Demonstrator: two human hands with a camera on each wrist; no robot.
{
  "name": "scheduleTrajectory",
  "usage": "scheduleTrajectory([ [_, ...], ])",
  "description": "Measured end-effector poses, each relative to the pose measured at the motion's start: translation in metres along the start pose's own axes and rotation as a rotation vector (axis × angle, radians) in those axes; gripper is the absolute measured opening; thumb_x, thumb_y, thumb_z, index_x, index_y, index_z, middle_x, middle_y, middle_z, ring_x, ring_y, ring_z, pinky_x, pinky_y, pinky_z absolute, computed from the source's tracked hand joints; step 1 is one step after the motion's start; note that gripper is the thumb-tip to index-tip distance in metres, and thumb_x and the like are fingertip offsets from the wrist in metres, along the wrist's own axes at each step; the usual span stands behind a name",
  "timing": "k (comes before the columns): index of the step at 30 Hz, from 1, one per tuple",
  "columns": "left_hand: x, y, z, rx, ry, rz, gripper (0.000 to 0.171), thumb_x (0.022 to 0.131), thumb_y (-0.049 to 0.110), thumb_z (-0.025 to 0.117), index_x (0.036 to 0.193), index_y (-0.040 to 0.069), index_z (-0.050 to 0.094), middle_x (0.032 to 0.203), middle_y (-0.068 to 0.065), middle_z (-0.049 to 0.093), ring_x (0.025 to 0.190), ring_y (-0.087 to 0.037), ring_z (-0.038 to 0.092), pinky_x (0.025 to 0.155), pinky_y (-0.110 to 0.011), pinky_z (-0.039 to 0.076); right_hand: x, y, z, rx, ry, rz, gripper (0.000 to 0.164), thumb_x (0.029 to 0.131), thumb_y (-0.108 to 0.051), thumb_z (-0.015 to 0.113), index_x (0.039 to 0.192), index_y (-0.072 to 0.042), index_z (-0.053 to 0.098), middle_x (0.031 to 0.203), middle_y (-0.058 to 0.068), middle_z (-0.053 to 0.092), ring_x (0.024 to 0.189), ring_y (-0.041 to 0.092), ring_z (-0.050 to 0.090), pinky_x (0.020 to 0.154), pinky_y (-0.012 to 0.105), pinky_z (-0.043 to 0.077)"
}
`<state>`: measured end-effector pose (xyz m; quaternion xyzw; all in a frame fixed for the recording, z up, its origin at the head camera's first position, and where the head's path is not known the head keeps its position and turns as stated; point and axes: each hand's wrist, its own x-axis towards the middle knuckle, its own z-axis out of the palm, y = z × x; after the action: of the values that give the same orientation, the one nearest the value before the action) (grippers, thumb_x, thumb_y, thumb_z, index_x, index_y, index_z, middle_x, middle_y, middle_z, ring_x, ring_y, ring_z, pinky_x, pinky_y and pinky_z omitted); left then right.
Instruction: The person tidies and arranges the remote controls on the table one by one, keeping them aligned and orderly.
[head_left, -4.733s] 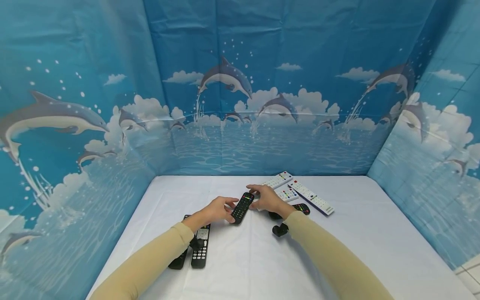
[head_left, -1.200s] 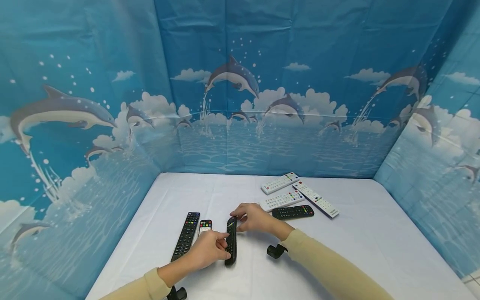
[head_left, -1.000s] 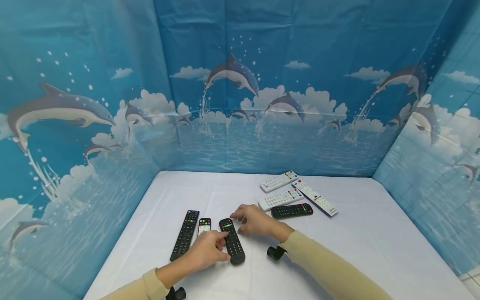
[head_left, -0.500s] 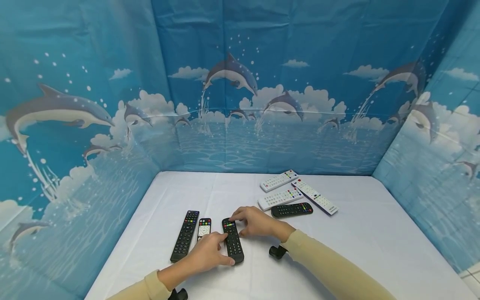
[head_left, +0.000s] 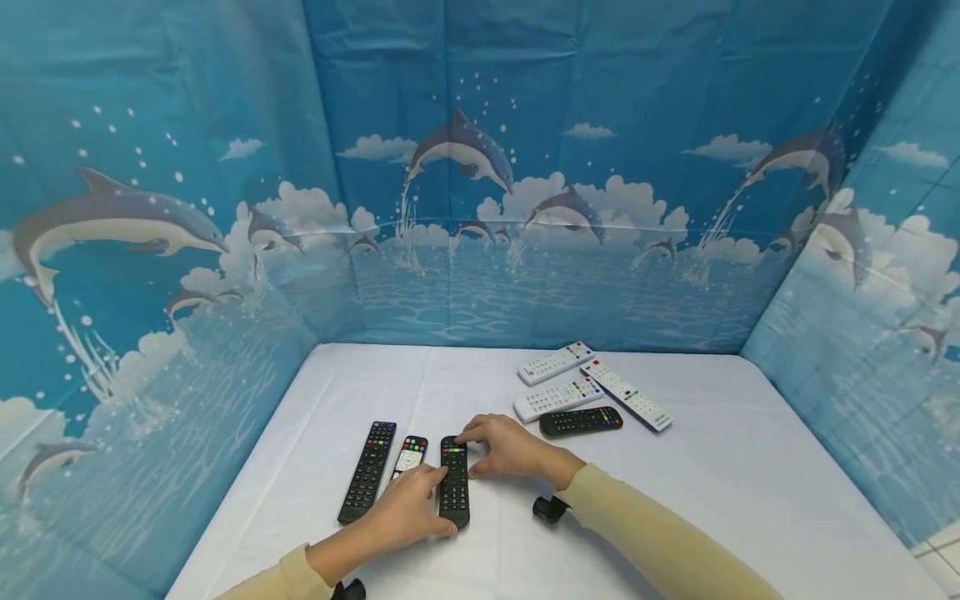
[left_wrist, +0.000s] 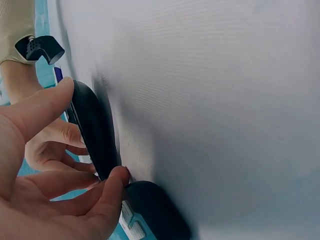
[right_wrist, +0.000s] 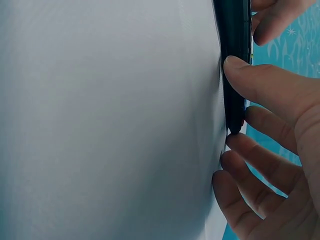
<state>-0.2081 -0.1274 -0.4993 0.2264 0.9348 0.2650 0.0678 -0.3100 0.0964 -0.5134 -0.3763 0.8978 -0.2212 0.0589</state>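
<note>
A black remote control (head_left: 454, 492) lies on the white-covered table, its long axis pointing away from me. My left hand (head_left: 405, 510) holds it from the left, thumb at the near end and fingertips along the side. At the far end, my right hand (head_left: 516, 447) pinches it, with the index finger on the top end and the thumb against the right edge. The right wrist view shows that thumb on the dark side of the remote. Left of it lie a small remote with a white button panel (head_left: 410, 458), partly hidden by my left hand, and a long black remote (head_left: 367, 472).
Back right, three white remotes lie loosely together: one rearmost (head_left: 555, 363), one slanting right (head_left: 627, 395), one in front (head_left: 558, 398). A black remote (head_left: 581, 422) lies just before them. Dolphin-printed curtains (head_left: 480, 283) border the table (head_left: 720, 467).
The held remote came from nearer the white ones, down and left beside the two left remotes. Lately it has turned from slanting to nearly straight, and the small remote has tilted slightly rightward.
</note>
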Motion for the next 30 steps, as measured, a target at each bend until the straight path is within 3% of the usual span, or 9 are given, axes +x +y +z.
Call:
scheduleTrajectory([
  [6, -0.003, -0.001, -0.001, 0.061, -0.003, 0.011, 0.092, 0.065, 0.043, 0.092, 0.134, -0.008, 0.058, 0.125, -0.017, 0.064, 0.090, -0.015, 0.063, 0.080, -0.037, 0.055, 0.000, -0.002, 0.002, -0.009, 0.021, -0.012, 0.058, 0.077, -0.036, 0.088, 0.130, -0.020, 0.070, 0.126, -0.006, 0.063, 0.117, 0.015, 0.058, 0.101, 0.038, 0.047],
  [13, -0.004, -0.001, -0.007, 0.104, -0.014, -0.002, 0.089, 0.071, 0.046, 0.089, 0.136, -0.007, 0.057, 0.133, -0.021, 0.060, 0.120, -0.037, 0.059, 0.099, -0.053, 0.048, 0.000, -0.004, 0.005, -0.015, 0.047, -0.027, 0.057, 0.077, -0.039, 0.088, 0.129, -0.021, 0.070, 0.124, -0.006, 0.063, 0.116, 0.013, 0.058, 0.101, 0.036, 0.047],
  [20, -0.001, -0.001, -0.010, 0.088, -0.008, -0.004, 0.081, 0.085, 0.051, 0.076, 0.138, -0.006, 0.056, 0.134, -0.023, 0.059, 0.124, -0.038, 0.057, 0.101, -0.055, 0.047, 0.000, -0.004, 0.006, -0.022, 0.062, -0.024, 0.057, 0.078, -0.039, 0.088, 0.128, -0.021, 0.070, 0.123, -0.007, 0.063, 0.114, 0.011, 0.058, 0.099, 0.034, 0.048],
  [30, -0.004, 0.001, -0.011, 0.135, -0.025, -0.019, 0.082, 0.085, 0.051, 0.077, 0.142, -0.002, 0.054, 0.141, -0.020, 0.055, 0.128, -0.037, 0.054, 0.103, -0.056, 0.044, 0.001, -0.008, 0.006, -0.030, 0.074, -0.020, 0.056, 0.078, -0.040, 0.087, 0.128, -0.020, 0.071, 0.123, -0.007, 0.064, 0.114, 0.012, 0.058, 0.099, 0.035, 0.048],
])
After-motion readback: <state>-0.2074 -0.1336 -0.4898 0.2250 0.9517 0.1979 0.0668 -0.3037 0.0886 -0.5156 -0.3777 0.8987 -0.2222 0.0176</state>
